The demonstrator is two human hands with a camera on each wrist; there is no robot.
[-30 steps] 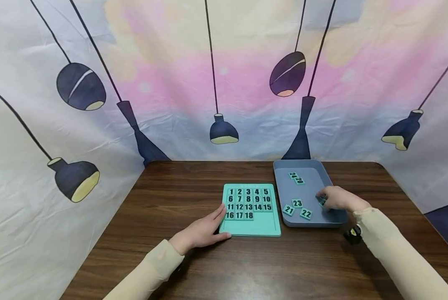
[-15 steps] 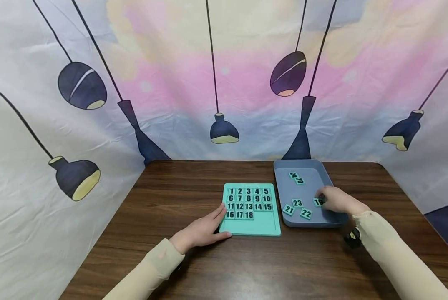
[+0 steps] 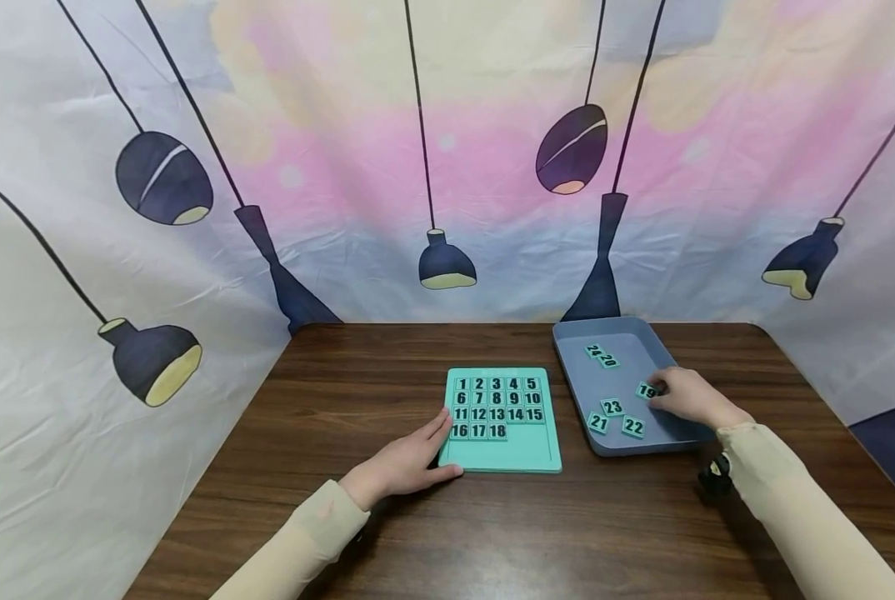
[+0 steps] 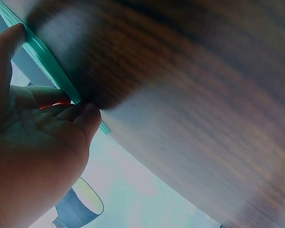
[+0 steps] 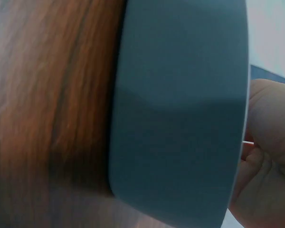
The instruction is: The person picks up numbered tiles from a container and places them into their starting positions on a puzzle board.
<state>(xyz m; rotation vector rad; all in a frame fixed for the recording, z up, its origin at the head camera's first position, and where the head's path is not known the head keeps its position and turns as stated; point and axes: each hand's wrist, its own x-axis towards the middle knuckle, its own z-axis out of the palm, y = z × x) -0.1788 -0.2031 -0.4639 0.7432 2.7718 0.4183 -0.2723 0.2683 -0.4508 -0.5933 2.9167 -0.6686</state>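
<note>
In the head view, my left hand [image 3: 405, 460] rests on the left edge of a mint-green number board [image 3: 480, 456], thumb near its front corner and fingers extended along the side. Tiles 1 to 18 sit in rows on the board. The left wrist view shows the same hand [image 4: 52, 123] touching the board's edge [image 4: 52, 69]. My right hand [image 3: 691, 398] is inside the blue-grey tray [image 3: 578, 379], its thumb and fingers pinching the number 19 tile [image 3: 646, 391]. In the right wrist view, the tray's outer wall [image 5: 175, 118] hides most of that hand [image 5: 270, 137].
Loose tiles lie in the tray: 24 [image 3: 593, 351] and 20 [image 3: 608, 361] near the back, 23 [image 3: 612, 407], 21 [image 3: 598, 423] and 22 [image 3: 632, 427] toward the front. A brown wooden table [image 3: 492, 533] carries everything. Behind it hangs a lamp-printed cloth [image 3: 342, 167].
The tray has shifted slightly to the right with its tiles. My right hand has come to pinch the 19 tile, now more exposed and a little farther back. The left hand has stayed still.
</note>
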